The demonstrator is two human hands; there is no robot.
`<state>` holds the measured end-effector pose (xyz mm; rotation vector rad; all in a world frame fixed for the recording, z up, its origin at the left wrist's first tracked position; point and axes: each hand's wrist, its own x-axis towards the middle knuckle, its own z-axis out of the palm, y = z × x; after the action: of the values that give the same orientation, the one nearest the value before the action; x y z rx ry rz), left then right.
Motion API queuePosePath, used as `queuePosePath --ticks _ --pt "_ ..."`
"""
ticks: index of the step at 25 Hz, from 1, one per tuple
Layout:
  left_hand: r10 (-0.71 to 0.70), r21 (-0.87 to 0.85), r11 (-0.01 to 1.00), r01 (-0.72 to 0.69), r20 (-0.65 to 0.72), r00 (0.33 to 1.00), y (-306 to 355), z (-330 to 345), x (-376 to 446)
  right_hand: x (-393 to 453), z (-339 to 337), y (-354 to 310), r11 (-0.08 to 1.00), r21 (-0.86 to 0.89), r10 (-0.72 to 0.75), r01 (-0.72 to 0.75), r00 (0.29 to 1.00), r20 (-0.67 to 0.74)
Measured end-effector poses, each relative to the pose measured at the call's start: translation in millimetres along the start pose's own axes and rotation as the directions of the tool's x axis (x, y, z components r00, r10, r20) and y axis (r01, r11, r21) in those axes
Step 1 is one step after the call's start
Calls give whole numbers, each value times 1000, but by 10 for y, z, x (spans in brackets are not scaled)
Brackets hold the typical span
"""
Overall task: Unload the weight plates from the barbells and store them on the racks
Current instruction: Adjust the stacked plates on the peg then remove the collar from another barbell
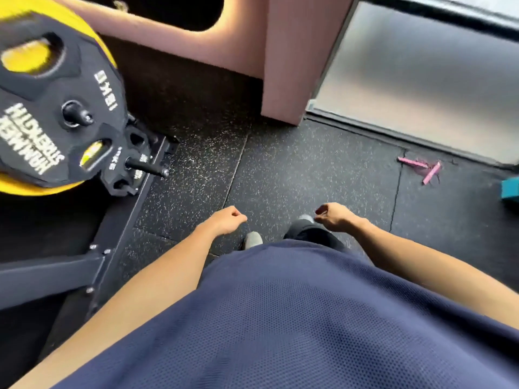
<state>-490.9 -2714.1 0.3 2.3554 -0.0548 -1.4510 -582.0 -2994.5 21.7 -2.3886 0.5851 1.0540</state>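
1. Yellow-rimmed weight plate (42, 108) with a black face sits on a rack peg at upper left, with a small black plate (132, 164) on a lower peg beside it.
2. Black rack frame (84, 265) runs along the floor at left.
3. Pink wall panel (295, 66) stands ahead; pink sticks (421, 168) lie at right.
4. Left hand (227, 220) and right hand (334, 216) hang loosely curled, holding nothing, above speckled rubber flooring (295, 169).

Single head-worn wide-angle view looked steeply down past the wearer's navy shirt (295, 318) at the speckled rubber floor (295, 169), close over both forearms, with the plate rack (84, 265) cut off at the left edge.
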Motion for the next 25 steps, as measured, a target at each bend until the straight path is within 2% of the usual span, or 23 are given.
queuePosePath --ticks 4,8,12,14,16,19,25 --pt "-152 -315 941 124 -64 986 -10 -17 61 640 -623 -553 962 -190 -178 196 978 104" --pt "-358 -633 750 191 -145 922 215 222 99 1133 -1099 -951 854 -342 -308 393 910 276" --pt "-517 -836 537 116 -217 828 717 376 63 1424 -1488 -1393 706 -452 -392 546 832 393" --pt "-561 -879 472 60 -248 790 790 255 -18 1466 -1587 -1622 642 -461 -442 612 787 430" --pt "-607 -903 429 13 -278 745 742 -4 -191 1451 -1658 -1907 628 -437 -470 644 762 446" --pt "-675 -903 422 -86 -376 635 580 -454 -553 1323 -1746 -2419 578 -389 -561 717 696 448" --pt "-726 -817 550 -175 -571 384 305 -1461 -1418 756 -2129 -3469 341 -334 -830 879 448 332"
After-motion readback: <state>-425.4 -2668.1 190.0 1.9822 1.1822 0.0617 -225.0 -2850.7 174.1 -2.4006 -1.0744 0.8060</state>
